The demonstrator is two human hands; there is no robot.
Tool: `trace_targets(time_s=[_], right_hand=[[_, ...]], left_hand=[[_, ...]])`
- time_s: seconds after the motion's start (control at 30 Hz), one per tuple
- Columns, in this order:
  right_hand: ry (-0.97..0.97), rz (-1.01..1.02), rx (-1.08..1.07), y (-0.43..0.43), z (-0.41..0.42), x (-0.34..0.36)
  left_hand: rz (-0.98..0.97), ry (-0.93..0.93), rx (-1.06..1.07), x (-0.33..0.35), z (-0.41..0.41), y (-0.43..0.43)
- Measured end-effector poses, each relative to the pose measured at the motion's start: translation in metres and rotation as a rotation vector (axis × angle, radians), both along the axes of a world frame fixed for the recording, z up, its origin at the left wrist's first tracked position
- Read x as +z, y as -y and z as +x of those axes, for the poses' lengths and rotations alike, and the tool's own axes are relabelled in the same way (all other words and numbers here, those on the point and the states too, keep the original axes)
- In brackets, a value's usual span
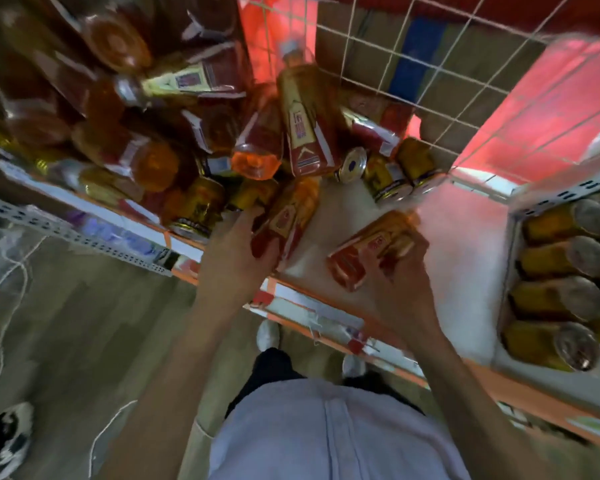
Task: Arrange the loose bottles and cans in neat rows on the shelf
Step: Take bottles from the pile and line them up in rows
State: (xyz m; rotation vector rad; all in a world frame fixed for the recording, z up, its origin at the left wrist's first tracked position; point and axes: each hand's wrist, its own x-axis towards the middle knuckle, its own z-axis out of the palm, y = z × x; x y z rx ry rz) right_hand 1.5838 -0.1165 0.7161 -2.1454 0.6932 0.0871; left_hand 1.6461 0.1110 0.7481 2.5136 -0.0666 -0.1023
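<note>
Head view, motion-blurred. Shelf (465, 258): flat white board w/ orange front lip, and a pale wire grid (413, 67) of square cells at its back.

Left hand (236, 254) is at the shelf's front edge. Fingers and thumb are wrapped round an amber bottle (291, 216): clear plastic, squarish body, gold-and-red label, lying on its side on the board.

Right hand (399, 278) is just inside the front edge, fingers curled over a second bottle (364, 251). Same type, lying slanted over the bare white board; lifted or resting, can't tell.

Left half of the shelf holds a heap of bottles (146, 147). Same amber liquid, glossy, lying at all angles, some stacked, several w/ bases facing the cam.

Toward the shelf's back, centre, are gold cans (392, 178): smooth metal cylinders, tipped over, one showing its round silver end.

Right of the shelf, past a perforated grey upright, is a row of cans (565, 265), gold w/ dull silver tops, side by side.

Below the shelf edge: wood-look floor (84, 323) and a pale shirt (326, 427).
</note>
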Motion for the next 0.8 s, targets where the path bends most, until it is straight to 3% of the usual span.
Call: trace_targets(time_s=[0.3, 0.57, 0.8], right_hand=[[-0.069, 0.008, -0.309, -0.012, 0.022, -0.001], [-0.067, 0.093, -0.328, -0.015, 0.028, 0.0], [-0.063, 0.123, -0.266, -0.006, 0.023, -0.001]], left_hand=[[0.281, -0.103, -0.159, -0.002, 0.036, 0.009], [0.502, -0.188, -0.256, 0.009, 0.037, 0.026], [0.347, -0.231, -0.16, 0.019, 0.043, 0.024]])
